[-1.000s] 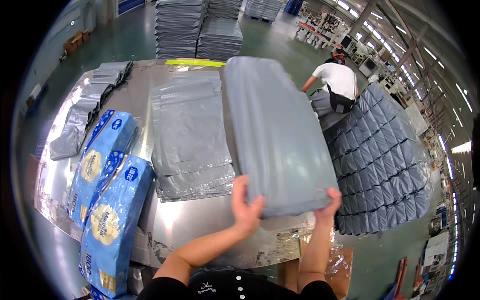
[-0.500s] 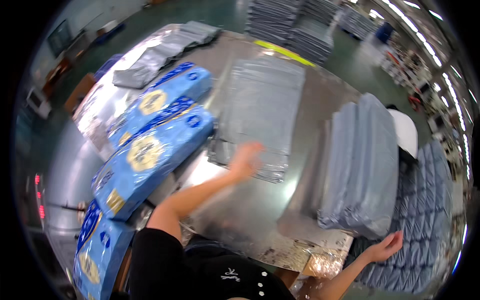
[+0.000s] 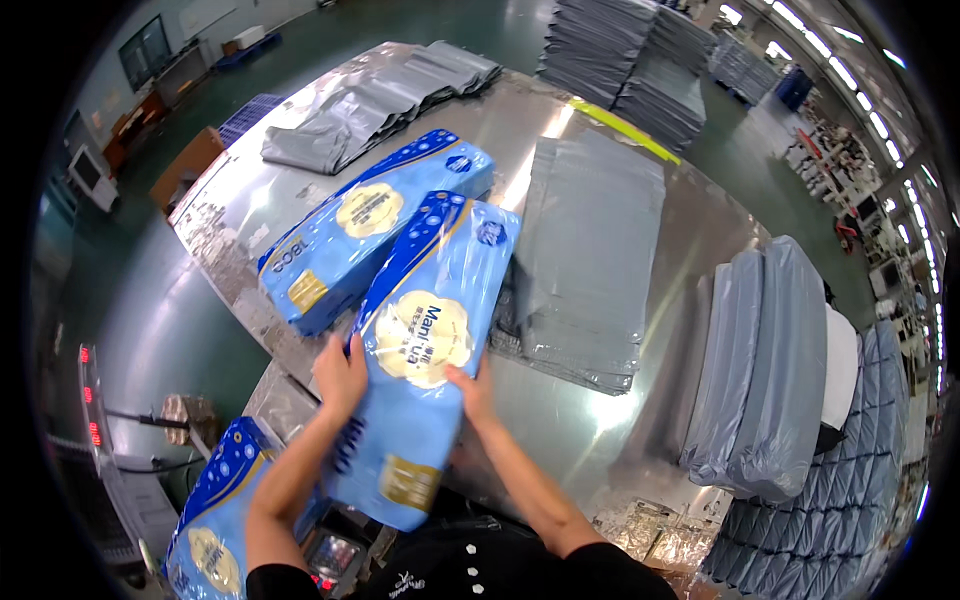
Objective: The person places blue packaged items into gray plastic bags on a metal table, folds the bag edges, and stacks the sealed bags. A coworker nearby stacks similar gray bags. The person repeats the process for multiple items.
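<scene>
A long blue tissue pack (image 3: 418,345) in shiny plastic wrap lies at a slant in front of me, gripped from both sides. My left hand (image 3: 341,376) closes on its left edge, and my right hand (image 3: 473,390) holds the right edge with the thumb on top. Just beyond is a second blue tissue pack (image 3: 372,210) on the metal table (image 3: 560,420). Part of a third blue tissue pack (image 3: 212,550) shows at the lower left, beside my left forearm. To the right of the held pack lies a flat stack of grey plastic bags (image 3: 590,260).
Filled grey bags (image 3: 765,370) stand at the table's right side, with more grey packed bundles (image 3: 830,480) beyond. Folded grey plastic (image 3: 375,105) lies at the far left. Yellow tape (image 3: 628,130) marks the far edge. Stacked grey bundles (image 3: 600,50) stand behind the table.
My left hand has left the grey bags and my right hand has come in from the lower right. Both now hold the middle blue pack, which has turned more lengthwise toward me.
</scene>
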`<state>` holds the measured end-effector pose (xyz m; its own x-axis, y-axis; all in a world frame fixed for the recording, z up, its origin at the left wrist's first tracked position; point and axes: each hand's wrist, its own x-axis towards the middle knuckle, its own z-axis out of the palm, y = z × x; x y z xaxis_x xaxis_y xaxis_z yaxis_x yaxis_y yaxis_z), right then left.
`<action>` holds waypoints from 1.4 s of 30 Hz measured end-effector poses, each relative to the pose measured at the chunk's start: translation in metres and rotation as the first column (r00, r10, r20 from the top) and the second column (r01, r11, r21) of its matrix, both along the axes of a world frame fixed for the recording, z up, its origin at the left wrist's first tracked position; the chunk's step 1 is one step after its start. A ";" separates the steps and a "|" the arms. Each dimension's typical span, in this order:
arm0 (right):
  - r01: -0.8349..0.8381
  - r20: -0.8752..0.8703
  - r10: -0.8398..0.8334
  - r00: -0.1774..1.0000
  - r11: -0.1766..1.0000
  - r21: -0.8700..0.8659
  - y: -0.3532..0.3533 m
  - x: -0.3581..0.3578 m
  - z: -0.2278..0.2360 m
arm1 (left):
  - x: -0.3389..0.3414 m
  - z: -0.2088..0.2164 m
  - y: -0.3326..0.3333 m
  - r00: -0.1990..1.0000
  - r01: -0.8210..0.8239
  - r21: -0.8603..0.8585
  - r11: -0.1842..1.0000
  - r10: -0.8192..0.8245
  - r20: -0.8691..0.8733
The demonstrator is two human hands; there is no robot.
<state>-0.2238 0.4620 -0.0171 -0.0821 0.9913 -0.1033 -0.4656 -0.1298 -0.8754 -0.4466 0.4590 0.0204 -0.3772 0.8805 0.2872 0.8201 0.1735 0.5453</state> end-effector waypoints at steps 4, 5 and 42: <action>0.067 0.480 -0.137 0.866 0.985 0.162 0.017 0.109 0.070 | 0.083 0.002 -0.032 0.899 0.213 -0.078 0.974 -0.164 0.406; 0.074 0.520 -0.140 0.843 0.987 0.145 0.007 0.140 0.108 | 0.104 0.007 -0.031 0.804 0.388 -0.147 0.910 -0.255 0.537; 0.404 0.622 -0.271 0.734 0.911 -0.079 0.022 0.365 -0.094 | 0.314 -0.109 0.373 0.417 0.907 0.143 0.396 -0.893 -0.170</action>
